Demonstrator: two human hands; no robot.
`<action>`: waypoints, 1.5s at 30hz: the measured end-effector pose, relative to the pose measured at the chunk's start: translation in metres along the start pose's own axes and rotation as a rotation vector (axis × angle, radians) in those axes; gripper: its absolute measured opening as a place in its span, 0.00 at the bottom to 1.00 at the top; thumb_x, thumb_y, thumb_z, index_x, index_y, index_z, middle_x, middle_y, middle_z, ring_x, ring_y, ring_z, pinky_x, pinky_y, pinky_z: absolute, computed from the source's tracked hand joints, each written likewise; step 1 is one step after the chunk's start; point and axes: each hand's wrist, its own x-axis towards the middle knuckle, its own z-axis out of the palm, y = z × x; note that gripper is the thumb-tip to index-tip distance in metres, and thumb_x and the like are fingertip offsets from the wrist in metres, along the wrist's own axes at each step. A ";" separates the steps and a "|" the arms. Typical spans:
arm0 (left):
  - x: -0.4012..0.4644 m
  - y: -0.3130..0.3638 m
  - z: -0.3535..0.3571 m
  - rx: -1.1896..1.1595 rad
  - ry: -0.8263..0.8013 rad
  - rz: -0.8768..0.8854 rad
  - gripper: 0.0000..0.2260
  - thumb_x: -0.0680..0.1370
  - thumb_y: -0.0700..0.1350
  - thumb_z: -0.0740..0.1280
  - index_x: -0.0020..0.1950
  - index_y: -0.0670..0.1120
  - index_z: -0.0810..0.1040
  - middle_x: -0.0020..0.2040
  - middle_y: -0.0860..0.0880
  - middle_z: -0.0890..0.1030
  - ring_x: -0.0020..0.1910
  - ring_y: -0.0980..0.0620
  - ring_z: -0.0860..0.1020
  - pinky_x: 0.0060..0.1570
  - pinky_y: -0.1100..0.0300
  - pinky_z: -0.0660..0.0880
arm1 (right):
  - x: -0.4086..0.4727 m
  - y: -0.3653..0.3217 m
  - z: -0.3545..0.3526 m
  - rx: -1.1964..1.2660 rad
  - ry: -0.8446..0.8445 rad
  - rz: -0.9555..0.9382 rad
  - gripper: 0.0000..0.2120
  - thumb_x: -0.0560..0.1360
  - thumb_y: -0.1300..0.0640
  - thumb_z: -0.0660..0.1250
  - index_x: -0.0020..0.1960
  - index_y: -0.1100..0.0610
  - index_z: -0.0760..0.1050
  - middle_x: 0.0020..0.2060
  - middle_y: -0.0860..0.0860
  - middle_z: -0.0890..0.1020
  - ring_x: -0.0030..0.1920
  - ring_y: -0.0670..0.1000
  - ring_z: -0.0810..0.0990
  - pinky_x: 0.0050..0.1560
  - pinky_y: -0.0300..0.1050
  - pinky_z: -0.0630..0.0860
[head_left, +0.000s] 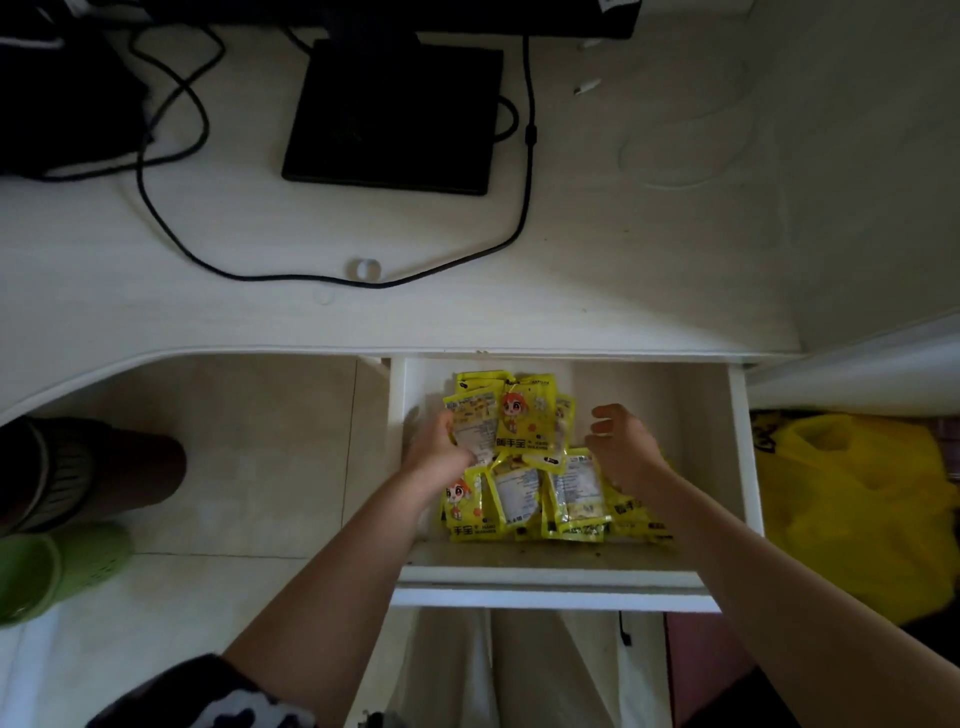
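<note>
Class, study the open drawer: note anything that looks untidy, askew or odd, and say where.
The yellow packets lie in a loose, overlapping heap, some face up, some face down. Dark specks dot the drawer floor near its front.

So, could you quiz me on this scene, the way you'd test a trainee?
1. True or false: the open white drawer holds glossy yellow plastic packets printed with a cartoon figure.
2. Which hand grips packets at the pile's edge? A: the left hand. B: the right hand. C: neither.
3. Fill in: the black cable and the small clear round object lie on the ___ above the drawer.

Key: 1 true. 2 A; the right hand hovers with loose fingers, holding nothing. 3 the white desk.
</note>
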 end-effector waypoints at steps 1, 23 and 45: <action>-0.007 0.001 -0.002 0.015 0.000 0.006 0.29 0.70 0.34 0.72 0.69 0.47 0.70 0.64 0.47 0.76 0.55 0.51 0.77 0.49 0.54 0.80 | -0.007 -0.002 -0.004 -0.027 -0.006 -0.027 0.19 0.76 0.61 0.65 0.66 0.56 0.70 0.59 0.55 0.79 0.56 0.56 0.79 0.48 0.46 0.77; -0.229 -0.088 -0.061 0.143 0.680 0.083 0.12 0.80 0.46 0.60 0.63 0.49 0.74 0.50 0.50 0.80 0.49 0.54 0.77 0.51 0.58 0.77 | -0.188 -0.114 0.051 -0.604 -0.246 -0.861 0.17 0.79 0.56 0.59 0.67 0.56 0.66 0.61 0.55 0.76 0.60 0.55 0.76 0.57 0.47 0.74; -0.306 -0.295 -0.255 0.085 0.991 -0.186 0.11 0.80 0.47 0.61 0.62 0.50 0.75 0.53 0.53 0.81 0.54 0.54 0.75 0.50 0.59 0.75 | -0.306 -0.288 0.284 -0.807 -0.404 -1.191 0.18 0.78 0.55 0.59 0.68 0.56 0.67 0.61 0.55 0.76 0.60 0.54 0.75 0.59 0.48 0.73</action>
